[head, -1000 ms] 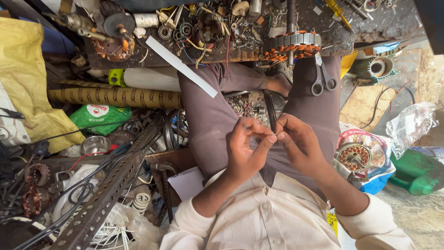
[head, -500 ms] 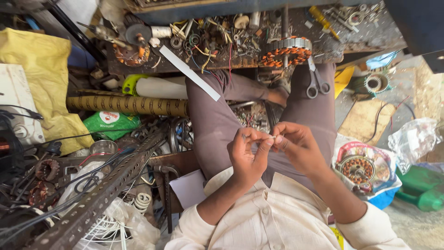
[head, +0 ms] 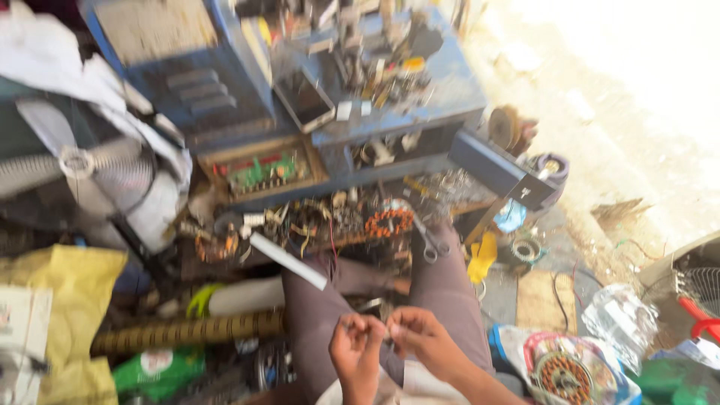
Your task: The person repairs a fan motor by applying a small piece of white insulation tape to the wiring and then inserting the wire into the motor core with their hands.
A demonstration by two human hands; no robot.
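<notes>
Both hands [head: 386, 341] pinched together over lap, clutter crowding every side.

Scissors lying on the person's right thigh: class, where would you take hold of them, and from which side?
Grip the scissors by the finger loops, which appear to lie at the near end, toward the person's hands. Come from above on the person's side, so the blades point away toward the copper-wound stator. The picture is blurred, so the loops' exact pose is hard to tell.

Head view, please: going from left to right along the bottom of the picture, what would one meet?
Yellow bag → green packet → left hand → right hand → copper-wound stator → clear plastic bag.
</notes>
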